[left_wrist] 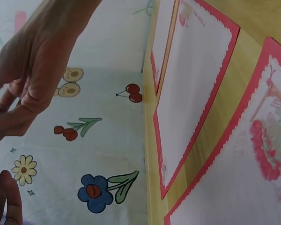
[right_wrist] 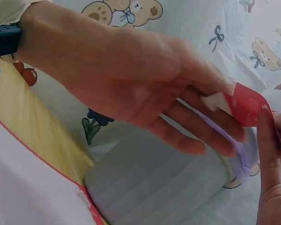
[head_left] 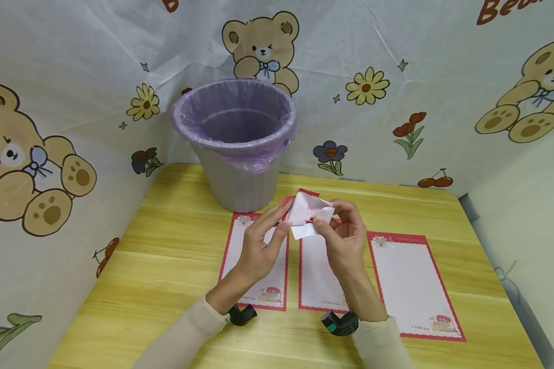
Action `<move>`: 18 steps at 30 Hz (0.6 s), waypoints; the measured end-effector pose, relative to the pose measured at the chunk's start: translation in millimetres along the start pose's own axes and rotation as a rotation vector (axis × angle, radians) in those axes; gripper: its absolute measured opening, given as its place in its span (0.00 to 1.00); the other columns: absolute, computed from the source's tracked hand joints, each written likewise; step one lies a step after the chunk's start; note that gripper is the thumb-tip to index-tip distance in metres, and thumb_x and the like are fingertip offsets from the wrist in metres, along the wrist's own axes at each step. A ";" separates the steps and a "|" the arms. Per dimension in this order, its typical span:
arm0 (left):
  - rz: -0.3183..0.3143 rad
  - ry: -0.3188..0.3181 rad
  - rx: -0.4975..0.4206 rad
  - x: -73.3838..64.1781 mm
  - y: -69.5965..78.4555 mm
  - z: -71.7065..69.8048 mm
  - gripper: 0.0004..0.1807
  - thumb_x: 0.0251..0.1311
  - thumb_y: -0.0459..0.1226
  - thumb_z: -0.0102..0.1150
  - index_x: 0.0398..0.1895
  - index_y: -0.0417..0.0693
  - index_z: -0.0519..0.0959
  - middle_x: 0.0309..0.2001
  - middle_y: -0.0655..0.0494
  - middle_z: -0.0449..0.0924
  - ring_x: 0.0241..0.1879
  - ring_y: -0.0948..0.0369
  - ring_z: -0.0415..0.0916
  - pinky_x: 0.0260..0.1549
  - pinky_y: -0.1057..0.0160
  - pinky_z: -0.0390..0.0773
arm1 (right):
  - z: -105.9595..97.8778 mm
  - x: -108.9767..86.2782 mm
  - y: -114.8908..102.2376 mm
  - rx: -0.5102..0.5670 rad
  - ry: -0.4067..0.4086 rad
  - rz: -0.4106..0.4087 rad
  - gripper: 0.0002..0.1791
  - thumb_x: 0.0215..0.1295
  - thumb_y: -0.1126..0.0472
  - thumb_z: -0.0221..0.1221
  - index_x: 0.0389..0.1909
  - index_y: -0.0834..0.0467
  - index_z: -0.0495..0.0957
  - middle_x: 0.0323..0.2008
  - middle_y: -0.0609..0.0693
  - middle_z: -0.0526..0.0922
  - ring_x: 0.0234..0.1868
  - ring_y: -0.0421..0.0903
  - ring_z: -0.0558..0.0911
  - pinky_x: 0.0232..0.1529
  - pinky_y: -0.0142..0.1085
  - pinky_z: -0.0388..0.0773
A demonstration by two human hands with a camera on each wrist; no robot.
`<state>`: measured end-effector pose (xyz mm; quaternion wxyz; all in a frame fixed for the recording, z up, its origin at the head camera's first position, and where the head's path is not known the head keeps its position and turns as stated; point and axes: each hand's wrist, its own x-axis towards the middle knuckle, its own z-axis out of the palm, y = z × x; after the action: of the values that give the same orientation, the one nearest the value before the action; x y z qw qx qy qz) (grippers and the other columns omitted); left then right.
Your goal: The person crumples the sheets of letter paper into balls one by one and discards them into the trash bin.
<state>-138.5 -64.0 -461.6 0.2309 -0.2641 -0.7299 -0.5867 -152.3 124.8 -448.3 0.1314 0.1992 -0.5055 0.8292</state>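
A folded, creased sheet of red-bordered writing paper (head_left: 304, 209) is held up between both hands, over the tabletop sheets. My left hand (head_left: 258, 249) pinches its left side between thumb and fingers. On the opposite side, my right hand (head_left: 346, 246) grips the paper, its thumb pressed on the near face. The right wrist view shows a red part of the paper (right_wrist: 247, 104) where the fingers of both hands meet. Most of the paper falls outside the left wrist view, where the right hand (left_wrist: 35, 75) fills the upper left.
Three red-bordered writing sheets lie in a row on the wooden table: left sheet (head_left: 231, 261), middle sheet (head_left: 316, 271), right sheet (head_left: 413, 284). A grey bin (head_left: 242, 179) with a purple liner stands behind them. Bear-printed cloth (head_left: 341, 46) hangs at the back and sides.
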 end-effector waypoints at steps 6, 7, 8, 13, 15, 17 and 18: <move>0.010 -0.036 -0.004 0.8 2.9 2.5 0.27 0.78 0.27 0.53 0.78 0.44 0.72 0.73 0.46 0.80 0.72 0.52 0.79 0.72 0.58 0.80 | 6.0 -2.1 6.6 0.005 0.012 -0.011 0.22 0.67 0.83 0.60 0.54 0.57 0.79 0.46 0.50 0.82 0.41 0.42 0.87 0.44 0.32 0.91; 0.006 -0.030 -0.004 1.7 2.9 2.8 0.27 0.77 0.28 0.55 0.78 0.44 0.73 0.71 0.46 0.81 0.69 0.52 0.81 0.69 0.59 0.83 | 6.5 -2.2 6.6 -0.006 0.015 -0.014 0.22 0.67 0.82 0.61 0.54 0.57 0.79 0.45 0.50 0.83 0.41 0.42 0.87 0.44 0.32 0.91; -0.001 -0.025 -0.001 2.3 3.1 3.0 0.28 0.76 0.28 0.58 0.77 0.45 0.73 0.68 0.46 0.83 0.66 0.53 0.83 0.65 0.60 0.85 | 6.9 -2.3 6.4 -0.022 0.020 -0.014 0.21 0.67 0.82 0.62 0.53 0.57 0.79 0.45 0.49 0.83 0.41 0.41 0.88 0.44 0.32 0.91; -0.038 0.004 -0.001 3.3 3.2 4.0 0.36 0.64 0.31 0.76 0.75 0.49 0.76 0.66 0.46 0.73 0.58 0.55 0.77 0.49 0.64 0.89 | 9.0 -2.7 3.0 -0.088 0.056 0.050 0.18 0.66 0.80 0.65 0.50 0.57 0.81 0.43 0.48 0.86 0.40 0.41 0.90 0.43 0.32 0.91; -0.030 0.018 0.023 4.2 2.8 3.6 0.37 0.59 0.33 0.80 0.73 0.49 0.78 0.69 0.46 0.68 0.62 0.54 0.73 0.48 0.65 0.89 | 9.5 -2.7 1.9 -0.087 0.082 0.095 0.17 0.66 0.80 0.64 0.48 0.56 0.81 0.41 0.47 0.88 0.37 0.40 0.89 0.40 0.30 0.91; -0.009 0.025 0.071 5.8 1.8 2.6 0.38 0.55 0.35 0.83 0.71 0.49 0.80 0.71 0.47 0.67 0.66 0.53 0.70 0.49 0.66 0.87 | 9.8 -2.4 1.0 -0.086 0.114 0.131 0.16 0.66 0.80 0.64 0.45 0.57 0.81 0.39 0.46 0.90 0.34 0.40 0.88 0.38 0.29 0.90; 0.004 0.023 0.094 6.4 1.1 2.0 0.38 0.53 0.36 0.84 0.70 0.49 0.81 0.71 0.48 0.69 0.67 0.54 0.70 0.50 0.66 0.86 | 9.9 -2.2 0.4 -0.084 0.126 0.144 0.15 0.66 0.80 0.63 0.43 0.57 0.81 0.37 0.47 0.91 0.33 0.40 0.88 0.36 0.29 0.89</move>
<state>-142.6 -61.0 -457.0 0.2526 -0.2479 -0.7534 -0.5543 -148.5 115.7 -445.6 0.1114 0.1042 -0.5434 0.8255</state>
